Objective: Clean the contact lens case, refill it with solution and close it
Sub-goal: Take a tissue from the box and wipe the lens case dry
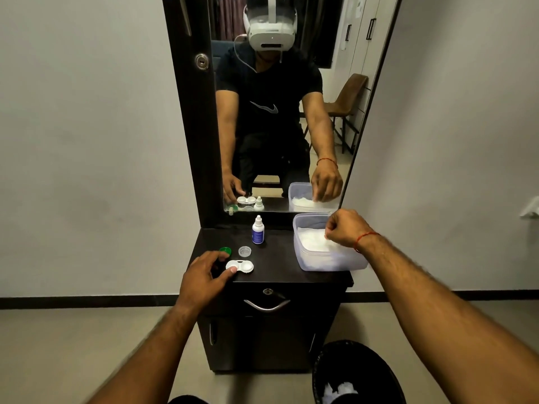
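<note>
My left grip (204, 269) is lying wide and loose. Its thumb is pressing down on the left-hand well of the lens case (243, 266), which is sitting open on the counter (277, 258) right at my thumb tip. I am judging the case to be light, hard, smooth white plastic: two shallow round wells joined by a narrow waist. Under one thumb it is likely to skate on the dark glossy top, so pinching the waist from both sides looks the surer hold.

Just beyond my fingertips a green cap (225, 251) is lying. Beside it to the right is a clear cap (244, 251). Both are small round discs, off the case. Farther out from this grip the solution bottle (258, 230) is standing upright, white with a blue label and a tapered tip. I am guessing its walls are soft, best squeezed at the belly.

Under my right grip (345, 227) a frosted plastic tub (306, 258) is holding white tissue (312, 242). This grip is curling narrow, pinching a tuft of it. The tissue looks soft, limp and nearly weightless, and I expect it to tear once wet.
</note>
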